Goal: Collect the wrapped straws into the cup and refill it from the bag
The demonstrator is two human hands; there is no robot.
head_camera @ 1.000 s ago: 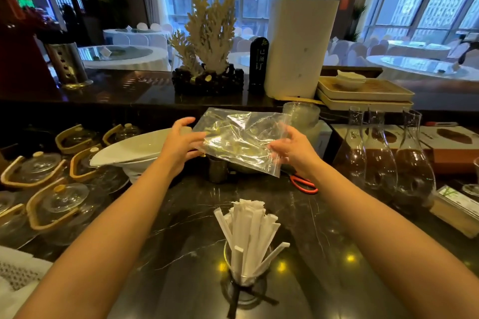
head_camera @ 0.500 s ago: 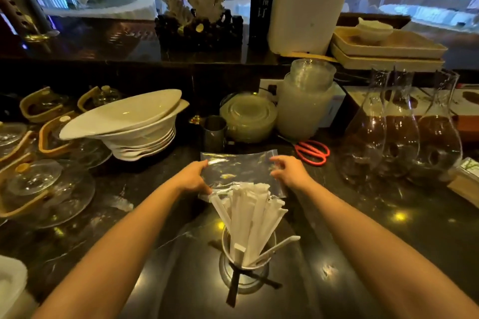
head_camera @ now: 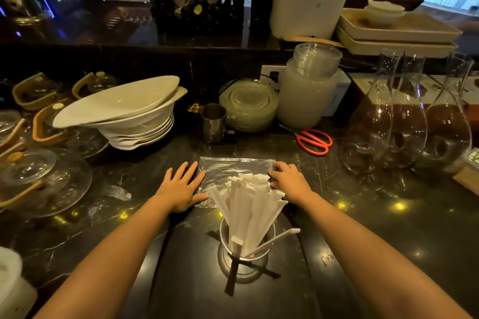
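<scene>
— Both hands are lying on the bag [head_camera: 233, 167], are they?

— Yes. Left hand [head_camera: 181, 186] is pressing flat, palm down, fingers spread and straight, thumb edge on the bag's left side. It is gripping nothing.

— And the right hand [head_camera: 287, 180]?

— It is resting knuckles up on the bag's right edge, fingers curled down onto the plastic. Whether it is pinching the edge, I cannot tell. Both forearms are reaching forward, either side of the cup [head_camera: 246, 246].

— Where is the bag sitting?

— Flat on the dark counter [head_camera: 388, 228], just behind the cup, and looking empty.

— The straws [head_camera: 248, 204]?

— They are standing bunched in the cup, fanning outward, one leaning low to the right. Too many are overlapping for a count.

— What else is showing?

— One pair of red scissors [head_camera: 315, 141] is lying behind the right hand, beside three glass carafes [head_camera: 409, 122]. One steel jug [head_camera: 213, 123] is standing beyond the bag, next to one stack of white bowls [head_camera: 124, 114].
</scene>
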